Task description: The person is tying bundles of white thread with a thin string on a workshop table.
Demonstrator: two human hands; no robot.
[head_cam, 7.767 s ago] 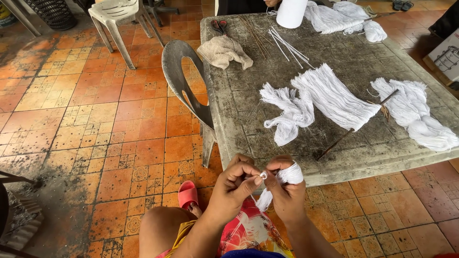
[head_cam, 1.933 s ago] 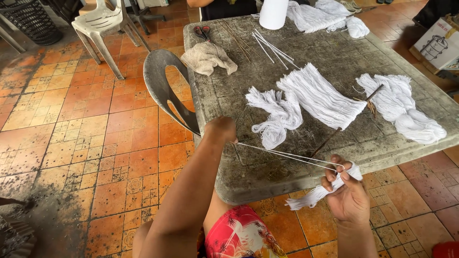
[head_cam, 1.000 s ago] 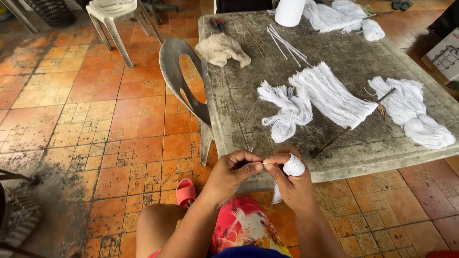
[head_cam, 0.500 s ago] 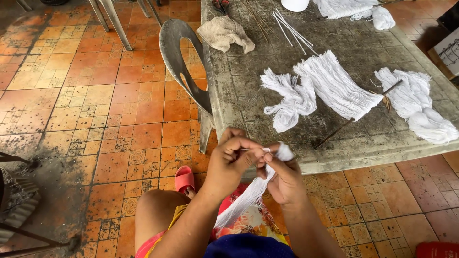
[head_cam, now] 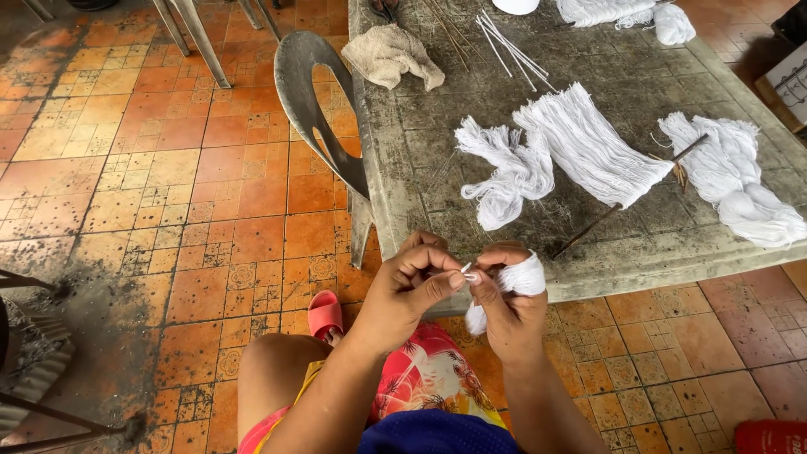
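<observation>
Single view only, from a camera worn on the person's head, so no second view shares the scene. It looks steeply down and forward from above the seated person's lap. Nearest the lens, low in the centre, are the left hand [head_cam: 409, 286] and right hand [head_cam: 504, 298], held close together just in front of the near edge of the surface [head_cam: 672, 261]. The surface runs away toward the upper right, its far end cut off by the top border. The tiled floor [head_cam: 168, 185] fills the left half. A grey chair [head_cam: 324, 109] stands at the surface's left side.
</observation>
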